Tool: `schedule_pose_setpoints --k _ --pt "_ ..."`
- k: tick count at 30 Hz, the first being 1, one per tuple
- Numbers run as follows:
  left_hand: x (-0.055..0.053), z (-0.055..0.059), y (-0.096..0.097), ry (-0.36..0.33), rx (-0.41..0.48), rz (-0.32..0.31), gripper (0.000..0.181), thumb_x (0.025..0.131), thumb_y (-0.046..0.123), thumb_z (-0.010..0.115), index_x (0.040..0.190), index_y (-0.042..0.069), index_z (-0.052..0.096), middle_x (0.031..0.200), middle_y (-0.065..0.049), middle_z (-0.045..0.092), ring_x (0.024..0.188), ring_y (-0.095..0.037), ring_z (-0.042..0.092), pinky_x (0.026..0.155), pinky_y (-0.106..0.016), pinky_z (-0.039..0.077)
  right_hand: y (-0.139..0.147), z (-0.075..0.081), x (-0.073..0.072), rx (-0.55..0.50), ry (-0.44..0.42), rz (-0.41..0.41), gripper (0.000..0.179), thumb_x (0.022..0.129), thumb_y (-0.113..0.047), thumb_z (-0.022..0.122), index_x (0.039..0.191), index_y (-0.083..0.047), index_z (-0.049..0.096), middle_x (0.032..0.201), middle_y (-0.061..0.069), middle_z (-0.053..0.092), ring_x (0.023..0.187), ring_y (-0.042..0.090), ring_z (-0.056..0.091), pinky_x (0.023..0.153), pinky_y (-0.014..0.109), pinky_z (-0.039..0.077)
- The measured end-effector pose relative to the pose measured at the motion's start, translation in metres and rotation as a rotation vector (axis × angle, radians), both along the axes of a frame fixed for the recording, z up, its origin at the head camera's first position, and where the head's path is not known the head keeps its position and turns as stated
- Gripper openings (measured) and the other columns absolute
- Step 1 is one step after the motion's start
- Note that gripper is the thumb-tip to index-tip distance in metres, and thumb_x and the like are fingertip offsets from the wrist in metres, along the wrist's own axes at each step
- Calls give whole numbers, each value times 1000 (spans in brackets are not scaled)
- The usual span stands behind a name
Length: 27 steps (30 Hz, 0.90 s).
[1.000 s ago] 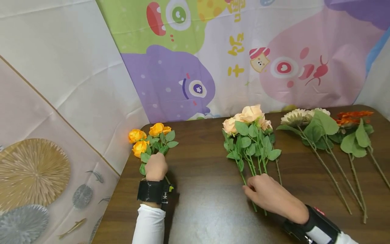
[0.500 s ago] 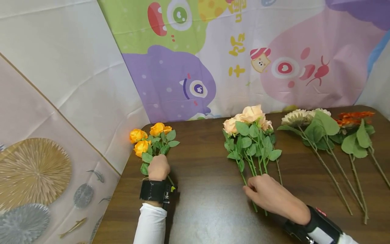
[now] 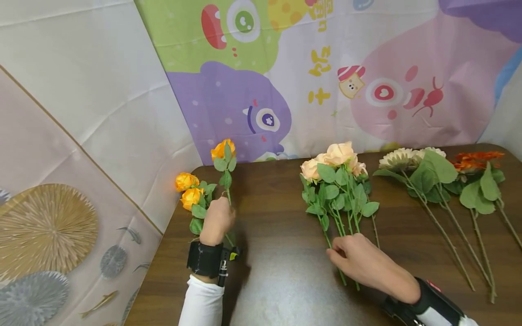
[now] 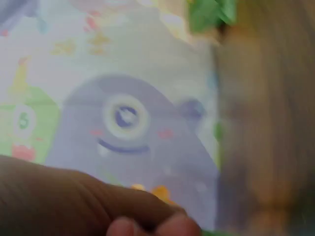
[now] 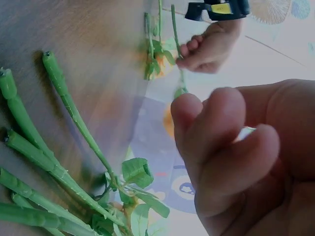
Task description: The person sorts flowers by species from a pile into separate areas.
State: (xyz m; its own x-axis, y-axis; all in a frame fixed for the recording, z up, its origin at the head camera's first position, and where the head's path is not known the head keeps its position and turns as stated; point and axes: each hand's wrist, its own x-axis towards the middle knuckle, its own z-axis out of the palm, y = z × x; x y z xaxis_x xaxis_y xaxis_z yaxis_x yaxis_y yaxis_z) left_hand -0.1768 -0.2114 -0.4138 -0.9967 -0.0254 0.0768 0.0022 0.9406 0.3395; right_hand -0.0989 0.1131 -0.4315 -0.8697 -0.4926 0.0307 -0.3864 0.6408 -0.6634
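Note:
My left hand pinches the green stem of one orange rose, raised off the table with its bloom upward. In the right wrist view the pinched stem runs past the left fingertips. Two other orange roses lie on the table beside that hand. My right hand hovers by the lower stems of a bunch of peach roses. Its fingers are loosely curled with nothing between them, apart from the stems. The left wrist view is blurred, and the rose is mostly out of it.
Further right on the brown table lie cream flowers and rust-orange flowers, their long stems pointing toward me. A cartoon-print cloth hangs behind the table's back edge. A patterned cloth covers the left side.
My left hand has lifted one orange rose away from the other two, upward and slightly right, its wrist turning. The right hand and the peach roses have stayed in place.

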Motion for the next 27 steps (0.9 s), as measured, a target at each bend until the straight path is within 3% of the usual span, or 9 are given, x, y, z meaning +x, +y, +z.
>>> schedule_pose_setpoints --k 4,7,11,14,17,22,27 --pt "7 17 16 36 166 -109 33 98 6 52 65 6 52 55 -2 50 47 -14 48 46 -26 39 0 2 0 -64 -1 15 19 98 -13 60 80 -15 65 61 -12 43 50 0 33 48 20 31" --pt "17 29 32 57 310 -207 25 102 10 50 80 3 60 59 -2 60 49 -14 55 47 -26 42 0 4 1 -119 2 27 12 99 -15 59 95 -12 70 71 -10 58 55 -1 43 51 21 38" --pt "30 37 53 120 440 -375 20 103 11 51 87 4 60 62 -1 62 50 -11 56 46 -25 42 -3 6 3 -189 41 26 12 100 -18 60 101 -13 71 83 -9 66 67 -1 55 58 23 47" --pt "38 38 69 153 519 -502 17 103 12 52 89 5 60 64 -2 63 50 -8 54 46 -24 41 -8 8 7 -239 55 20 13 100 -21 61 105 -14 71 89 -7 68 64 0 54 57 23 48" --pt "45 38 82 144 587 -597 17 104 13 52 90 7 59 67 -3 63 52 -7 54 48 -23 43 -15 10 10 -277 32 30 21 100 -26 60 112 -12 70 93 -5 69 60 2 51 55 24 45" --pt "55 39 96 93 612 -684 18 105 16 50 92 8 58 69 0 64 53 -4 54 48 -22 43 -26 13 15 -343 45 52 23 101 -24 60 113 -8 69 85 -7 66 61 2 50 55 23 44" --pt "57 39 99 84 602 -702 18 105 16 50 92 6 59 69 -2 64 52 -4 54 47 -21 41 -33 13 16 -391 102 0 11 98 -16 63 104 -9 70 76 -8 62 58 1 49 52 23 43"
